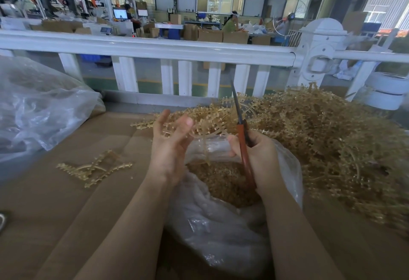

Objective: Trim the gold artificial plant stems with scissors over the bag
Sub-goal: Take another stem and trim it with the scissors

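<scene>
My left hand (169, 144) holds a gold plant piece (202, 132) over the clear plastic bag (221, 231), fingers loosely bent around its branches. One stem of the piece hangs down toward the bag's mouth. My right hand (259, 158) grips the red-handled scissors (242, 138), whose dark blades are together and point up and away. The bag holds gold trimmings (223, 182). A big heap of gold stems (332, 142) lies to the right.
A few cut gold stems (95, 169) lie on the brown cardboard surface (66, 202) at the left. A large clear bag (39, 102) bulges at the far left. A white railing (155, 49) runs across behind the work area, with people and boxes beyond.
</scene>
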Demonstrator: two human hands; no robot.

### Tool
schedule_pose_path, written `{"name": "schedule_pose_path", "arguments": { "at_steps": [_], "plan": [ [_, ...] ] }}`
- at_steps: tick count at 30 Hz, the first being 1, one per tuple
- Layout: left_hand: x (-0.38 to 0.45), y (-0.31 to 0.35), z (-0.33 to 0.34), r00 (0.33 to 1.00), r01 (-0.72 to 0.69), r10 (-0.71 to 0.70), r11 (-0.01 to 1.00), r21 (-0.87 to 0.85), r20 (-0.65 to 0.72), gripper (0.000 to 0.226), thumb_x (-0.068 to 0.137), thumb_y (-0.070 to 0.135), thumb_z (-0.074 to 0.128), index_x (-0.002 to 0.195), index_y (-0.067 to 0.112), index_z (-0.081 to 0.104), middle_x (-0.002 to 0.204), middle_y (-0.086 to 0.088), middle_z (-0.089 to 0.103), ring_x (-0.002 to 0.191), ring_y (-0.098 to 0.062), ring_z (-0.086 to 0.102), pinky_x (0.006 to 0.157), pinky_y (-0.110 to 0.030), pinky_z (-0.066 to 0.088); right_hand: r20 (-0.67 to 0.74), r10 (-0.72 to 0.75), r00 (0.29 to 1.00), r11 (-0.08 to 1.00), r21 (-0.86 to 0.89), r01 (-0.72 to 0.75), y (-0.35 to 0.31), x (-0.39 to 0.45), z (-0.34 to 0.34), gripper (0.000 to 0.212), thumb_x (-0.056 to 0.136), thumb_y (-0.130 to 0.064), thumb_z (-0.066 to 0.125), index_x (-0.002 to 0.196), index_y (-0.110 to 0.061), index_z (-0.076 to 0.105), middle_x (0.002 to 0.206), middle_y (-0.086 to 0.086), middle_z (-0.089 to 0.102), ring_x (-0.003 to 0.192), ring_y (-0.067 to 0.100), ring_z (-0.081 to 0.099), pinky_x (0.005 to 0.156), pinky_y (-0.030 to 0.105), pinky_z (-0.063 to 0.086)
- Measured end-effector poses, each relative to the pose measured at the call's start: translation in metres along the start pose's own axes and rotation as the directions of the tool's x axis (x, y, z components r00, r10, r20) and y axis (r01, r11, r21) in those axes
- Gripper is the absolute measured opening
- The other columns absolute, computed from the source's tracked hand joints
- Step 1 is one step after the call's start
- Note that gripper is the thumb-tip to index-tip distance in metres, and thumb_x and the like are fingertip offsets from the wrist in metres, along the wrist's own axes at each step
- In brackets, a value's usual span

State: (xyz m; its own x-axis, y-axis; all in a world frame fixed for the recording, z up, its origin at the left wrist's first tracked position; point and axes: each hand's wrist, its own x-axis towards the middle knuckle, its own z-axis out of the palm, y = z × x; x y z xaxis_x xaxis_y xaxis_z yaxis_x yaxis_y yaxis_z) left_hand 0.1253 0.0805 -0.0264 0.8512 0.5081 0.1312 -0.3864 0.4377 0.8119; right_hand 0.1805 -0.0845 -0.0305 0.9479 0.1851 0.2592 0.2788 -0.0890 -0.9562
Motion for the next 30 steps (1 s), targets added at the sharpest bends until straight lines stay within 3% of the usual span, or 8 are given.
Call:
{"name": "schedule_pose_path", "arguments": {
  "at_steps": [5,9,12,16,19,22,27,30],
  "plan": [
    [-0.006,-0.008,0.000,0.944,-0.300,0.330,0.861,0.411,-0.001,0.074,0.078,0.008,0.082,0.139,0.034,0.048,0.123,0.007,0.061,0.113,-0.006,0.061,0.094,-0.029,0.052,0.000,0.004,1.000,1.000,0.001,-0.004,0.001,-0.001,0.002,0.020,0.090,-0.025,0.075,0.075,-0.013,0.071,0.060,-0.002,0.068,0.053,0.004,0.061,0.052,0.009,0.047],
    [-0.004,-0.009,0.000,0.855,-0.375,0.513,0.711,0.595,-0.073,0.075,0.077,0.009,0.083,0.136,0.037,0.047,0.125,0.012,0.058,0.116,-0.001,0.055,0.101,-0.023,0.046,-0.031,-0.024,0.999,0.998,0.064,0.026,0.000,-0.002,0.000,0.027,0.090,-0.023,0.073,0.070,-0.005,0.069,0.062,0.011,0.065,0.058,0.010,0.061,0.055,0.005,0.046],
    [-0.005,-0.008,-0.001,0.849,-0.423,0.522,0.583,0.694,0.080,0.064,0.083,0.006,0.075,0.137,0.027,0.048,0.132,0.007,0.056,0.124,-0.004,0.050,0.109,-0.025,0.040,-0.018,-0.035,0.999,0.995,0.098,0.036,-0.001,-0.003,-0.002,0.028,0.091,-0.021,0.073,0.066,-0.009,0.069,0.059,0.004,0.064,0.057,0.011,0.059,0.057,0.007,0.047],
    [-0.013,-0.007,0.005,0.923,-0.377,0.255,0.753,0.539,0.289,0.055,0.078,0.009,0.056,0.132,0.015,0.056,0.129,0.003,0.062,0.124,-0.009,0.056,0.102,-0.037,0.049,0.009,-0.043,0.999,0.996,0.073,0.042,-0.001,-0.002,0.000,0.026,0.091,-0.020,0.073,0.066,-0.018,0.067,0.056,-0.007,0.065,0.053,0.001,0.061,0.057,0.009,0.046],
    [-0.013,-0.009,0.007,0.927,-0.306,0.139,0.817,0.489,0.348,0.042,0.078,0.013,0.053,0.117,0.002,0.063,0.119,-0.014,0.066,0.116,-0.029,0.061,0.097,-0.043,0.052,0.023,-0.030,0.999,0.998,0.047,0.029,0.000,-0.001,0.004,0.025,0.091,-0.020,0.073,0.066,-0.022,0.069,0.057,-0.004,0.067,0.054,0.004,0.063,0.059,0.016,0.052],
    [-0.013,-0.010,0.010,0.935,-0.285,0.142,0.847,0.449,0.325,0.022,0.089,0.016,0.067,0.104,-0.001,0.065,0.100,-0.017,0.068,0.095,-0.029,0.064,0.085,-0.042,0.052,0.024,-0.020,1.000,0.999,0.048,0.019,0.000,-0.001,0.004,0.024,0.091,-0.019,0.074,0.067,-0.023,0.072,0.059,-0.001,0.069,0.055,0.007,0.066,0.058,0.019,0.055],
    [-0.009,-0.013,0.011,0.944,-0.293,0.187,0.855,0.428,0.273,0.010,0.095,0.007,0.060,0.086,0.004,0.064,0.081,-0.005,0.073,0.077,-0.016,0.068,0.077,-0.028,0.055,0.076,-0.030,0.997,0.999,-0.035,0.032,0.004,-0.001,0.005,0.018,0.090,-0.028,0.074,0.075,-0.018,0.075,0.064,0.002,0.071,0.057,0.011,0.066,0.060,0.026,0.057],
    [-0.008,-0.014,0.010,0.955,-0.260,0.181,0.892,0.371,0.234,0.010,0.092,0.013,0.065,0.085,0.005,0.065,0.082,-0.022,0.071,0.073,-0.032,0.064,0.074,-0.045,0.054,0.109,-0.052,0.993,0.994,-0.093,0.062,0.006,0.000,0.005,0.015,0.089,-0.033,0.074,0.078,-0.023,0.073,0.062,0.001,0.069,0.054,0.010,0.063,0.056,0.030,0.054]
  ]
}}
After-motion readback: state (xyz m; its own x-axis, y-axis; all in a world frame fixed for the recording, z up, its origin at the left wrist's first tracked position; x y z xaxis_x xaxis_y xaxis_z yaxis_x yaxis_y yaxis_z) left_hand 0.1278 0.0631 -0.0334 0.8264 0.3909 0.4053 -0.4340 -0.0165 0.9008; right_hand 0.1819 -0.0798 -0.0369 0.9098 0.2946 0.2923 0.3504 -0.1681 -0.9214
